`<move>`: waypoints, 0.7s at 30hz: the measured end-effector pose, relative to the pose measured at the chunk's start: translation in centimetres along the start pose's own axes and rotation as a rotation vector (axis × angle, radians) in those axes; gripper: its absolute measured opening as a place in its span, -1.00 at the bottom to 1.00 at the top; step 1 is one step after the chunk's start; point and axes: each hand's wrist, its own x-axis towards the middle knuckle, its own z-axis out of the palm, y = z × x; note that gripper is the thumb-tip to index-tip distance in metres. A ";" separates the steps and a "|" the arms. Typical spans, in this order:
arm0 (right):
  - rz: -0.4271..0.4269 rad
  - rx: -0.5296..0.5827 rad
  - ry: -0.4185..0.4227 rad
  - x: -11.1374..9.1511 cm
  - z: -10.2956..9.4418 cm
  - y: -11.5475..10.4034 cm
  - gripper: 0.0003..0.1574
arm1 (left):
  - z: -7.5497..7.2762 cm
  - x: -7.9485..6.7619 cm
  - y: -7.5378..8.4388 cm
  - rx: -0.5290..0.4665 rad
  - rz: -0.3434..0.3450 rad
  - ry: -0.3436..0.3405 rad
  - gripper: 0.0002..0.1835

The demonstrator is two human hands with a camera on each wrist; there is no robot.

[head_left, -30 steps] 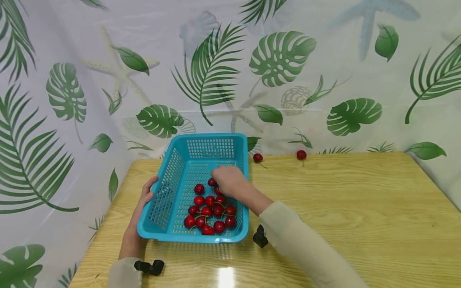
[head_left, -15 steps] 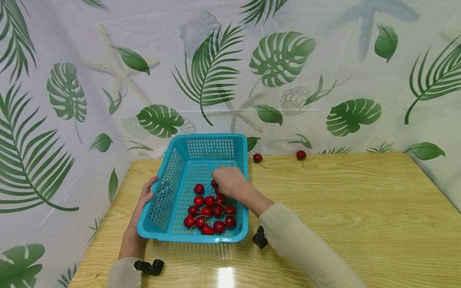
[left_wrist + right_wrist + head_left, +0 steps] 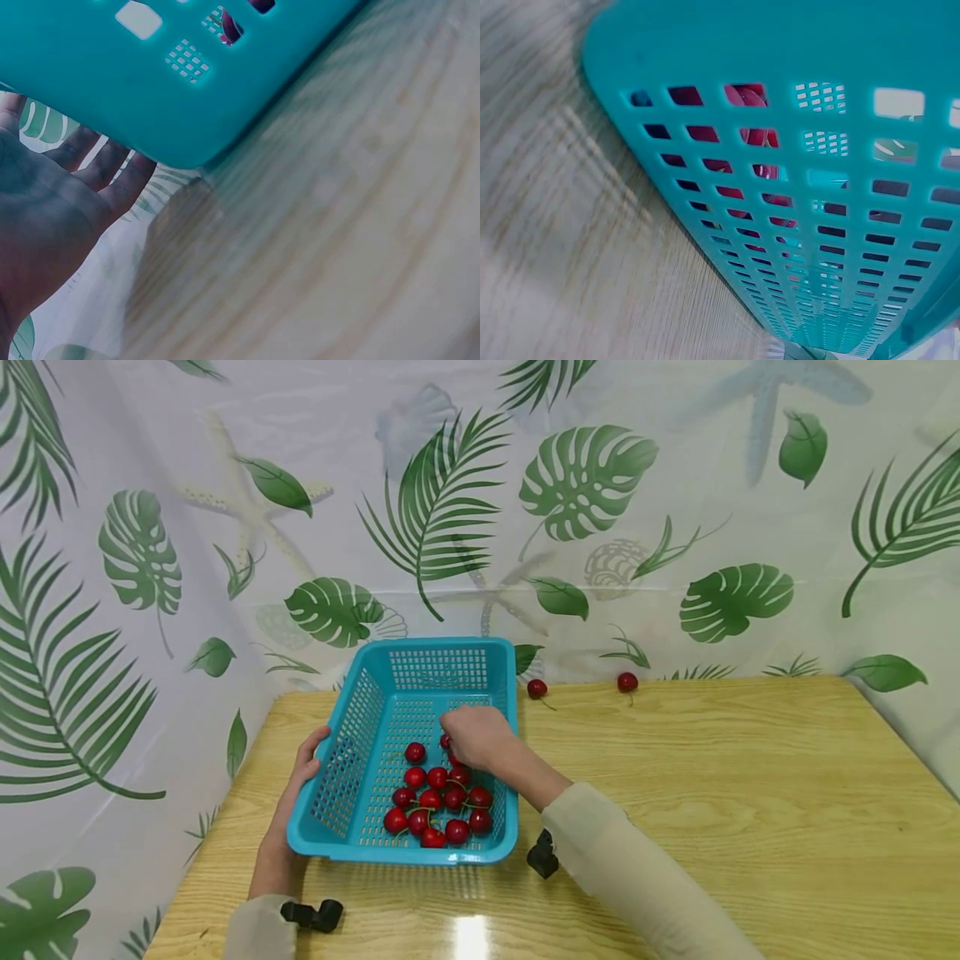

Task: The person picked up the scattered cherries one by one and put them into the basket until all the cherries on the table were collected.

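A blue plastic basket with perforated walls stands on the table. Several red cherries, some with green stems, lie in its front right part. My left hand is at the basket's left side, fingers extended against the wall; in the left wrist view its palm faces the basket. My right hand reaches over the right rim, fingers curled downward around a small cherry partly showing beside them. The fingertips are hidden under the hand. In the right wrist view the basket wall covers the hand.
Two loose cherries lie at the table's back edge: one just right of the basket, the other farther right. Wood-grain table extends to the right. A leaf-printed cloth hangs behind and at the left.
The cherry at my right fingertips has shifted slightly right and is more covered by the hand than a second ago. The left hand and basket have stayed in place.
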 end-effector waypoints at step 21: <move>0.065 0.390 0.632 -1.0 -0.9 2.9 -0.82 | 0.0 0.0 0.0 -0.002 -0.011 0.009 -0.49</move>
